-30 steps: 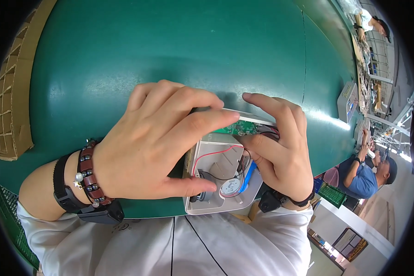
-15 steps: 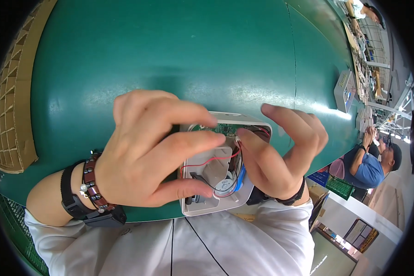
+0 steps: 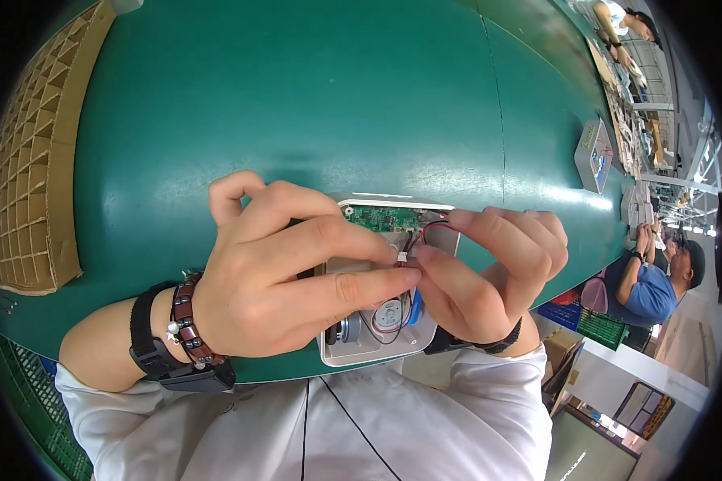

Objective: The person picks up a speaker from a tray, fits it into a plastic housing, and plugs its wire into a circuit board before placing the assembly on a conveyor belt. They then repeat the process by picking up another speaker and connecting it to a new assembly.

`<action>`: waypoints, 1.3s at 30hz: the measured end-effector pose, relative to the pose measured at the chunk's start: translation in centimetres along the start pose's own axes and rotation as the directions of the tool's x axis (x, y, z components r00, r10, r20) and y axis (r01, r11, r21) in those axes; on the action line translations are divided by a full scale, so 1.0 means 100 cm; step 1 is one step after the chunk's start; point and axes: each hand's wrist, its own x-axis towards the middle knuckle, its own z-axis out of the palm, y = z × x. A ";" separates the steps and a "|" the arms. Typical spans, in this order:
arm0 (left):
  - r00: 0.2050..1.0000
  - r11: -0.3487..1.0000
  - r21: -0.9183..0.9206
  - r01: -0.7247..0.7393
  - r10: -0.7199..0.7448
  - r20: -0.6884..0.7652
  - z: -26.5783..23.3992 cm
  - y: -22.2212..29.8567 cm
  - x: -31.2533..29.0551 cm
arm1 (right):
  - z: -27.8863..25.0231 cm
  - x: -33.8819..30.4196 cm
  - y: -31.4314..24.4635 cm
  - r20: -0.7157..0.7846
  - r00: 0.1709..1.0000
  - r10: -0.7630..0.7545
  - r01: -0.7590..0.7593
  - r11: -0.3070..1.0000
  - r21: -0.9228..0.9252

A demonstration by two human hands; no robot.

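Observation:
A small white wire connector (image 3: 402, 256) sits between my hands, above an open white plastic housing (image 3: 409, 353). My left hand (image 3: 277, 272) reaches in from the left, two fingertips closed around the connector; its thumb is hidden. From the right, my right hand (image 3: 489, 276) pinches beside the connector where the wires run, its upper fingers held apart. Within the housing, a green circuit board (image 3: 373, 216) lies along the far side. Red and black wires (image 3: 433, 228) loop near its right end. Closer to me are a round silver motor (image 3: 389, 315), a blue part (image 3: 416, 309) and a dark cylinder (image 3: 343, 329).
A cardboard box with dividers (image 3: 36, 200) stands at the left of the green table (image 3: 297, 96). At the far right sits a grey box-shaped device (image 3: 594, 156). Beyond it, a person in a blue shirt (image 3: 650, 289) works near a green crate (image 3: 600, 327).
My left hand has moved right and closed on the connector, which my right hand held at its fingertips before. More of the circuit board shows now.

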 end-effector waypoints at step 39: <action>0.953 0.981 -0.060 0.184 -0.163 0.257 -0.004 -0.016 -0.006 | 0.000 0.001 0.007 0.283 0.915 0.286 -0.358 0.901 0.246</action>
